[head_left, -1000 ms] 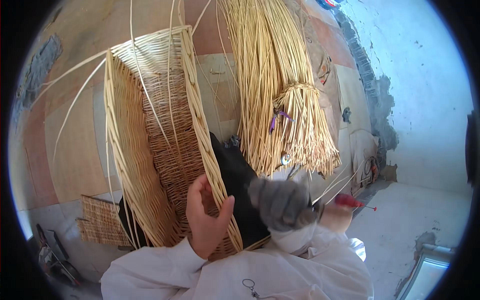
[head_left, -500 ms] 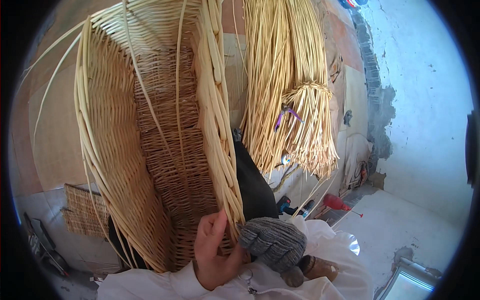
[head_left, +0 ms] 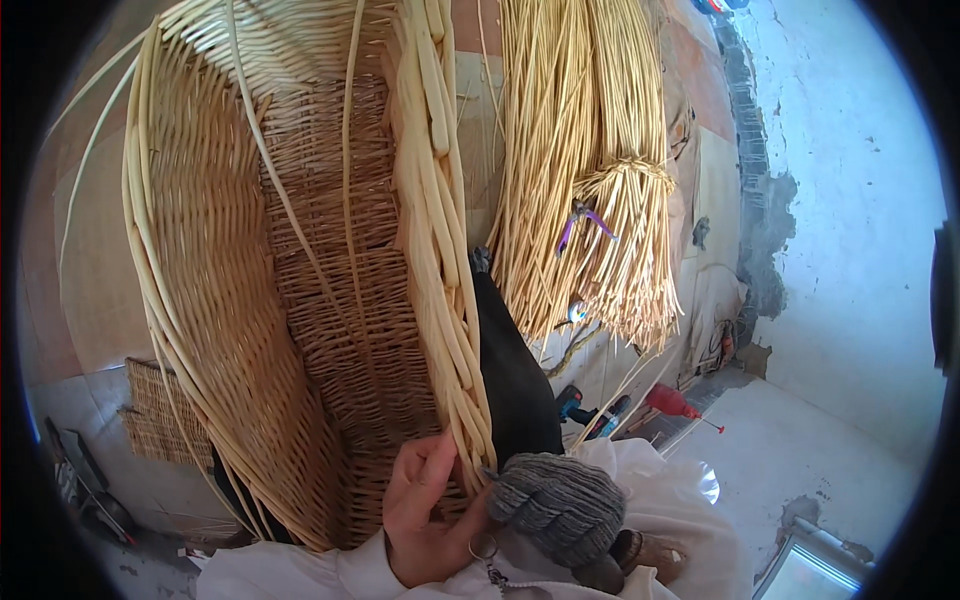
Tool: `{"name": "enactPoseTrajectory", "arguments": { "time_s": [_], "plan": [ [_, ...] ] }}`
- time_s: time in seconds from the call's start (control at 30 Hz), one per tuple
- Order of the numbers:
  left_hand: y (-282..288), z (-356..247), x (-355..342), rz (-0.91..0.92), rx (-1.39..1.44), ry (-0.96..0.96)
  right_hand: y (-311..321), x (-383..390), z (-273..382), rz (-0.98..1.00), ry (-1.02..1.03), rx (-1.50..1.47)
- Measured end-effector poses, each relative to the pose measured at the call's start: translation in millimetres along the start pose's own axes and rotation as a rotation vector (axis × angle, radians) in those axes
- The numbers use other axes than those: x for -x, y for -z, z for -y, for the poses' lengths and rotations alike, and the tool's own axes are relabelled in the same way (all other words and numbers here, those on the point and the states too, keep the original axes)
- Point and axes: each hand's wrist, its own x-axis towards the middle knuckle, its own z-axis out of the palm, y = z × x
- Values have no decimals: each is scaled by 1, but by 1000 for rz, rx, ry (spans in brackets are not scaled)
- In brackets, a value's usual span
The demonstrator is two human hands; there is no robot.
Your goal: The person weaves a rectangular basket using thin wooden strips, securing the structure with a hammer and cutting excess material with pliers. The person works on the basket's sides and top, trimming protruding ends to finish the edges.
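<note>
A long wicker basket (head_left: 205, 270) lies lengthwise in front of me, loose canes trailing over it. My left hand (head_left: 425, 510), bare, has its fingers curled onto the inner side of the right rim near my body, with thumb and fingertips against the weave. Beside it my right hand (head_left: 555, 505), in a grey knitted glove, is closed at the rim's outer side; what it holds is hidden by the glove. A brown rounded object (head_left: 650, 555) shows just right of the glove, too unclear to name. A black cloth (head_left: 515, 370) lies under the basket's right side.
Bundles of long canes (head_left: 550, 120) lie at the upper right, with purple-handled cutters (head_left: 590, 225) on them. A cordless drill (head_left: 575, 405), a red bottle (head_left: 670, 405) and a small woven panel (head_left: 155, 410) lie around the basket. A whitish wall (head_left: 850, 200) stands at the right.
The basket fills more of the view and sits nearer my body. My gloved hand has moved left and down onto the rim beside my left hand, which has shifted lower.
</note>
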Motion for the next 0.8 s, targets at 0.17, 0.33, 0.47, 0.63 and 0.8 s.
{"name": "enactPoseTrajectory", "arguments": {
  "time_s": [0.17,0.33,0.47,0.63,0.8],
  "plan": [
    [2,1,1,4,-9,2,-3,-4,-3,-9,10,5],
    [3,6,1,2,-7,-19,4,-4,-8,-11,24,-28],
    [5,3,1,39,-2,40,5,-2,-11,-19,20,-18],
    [6,2,1,40,61,24,2,-6,-9,-29,30,-8],
    [5,7,3,14,19,55,9,-1,-10,-52,25,-30]
  ]
}}
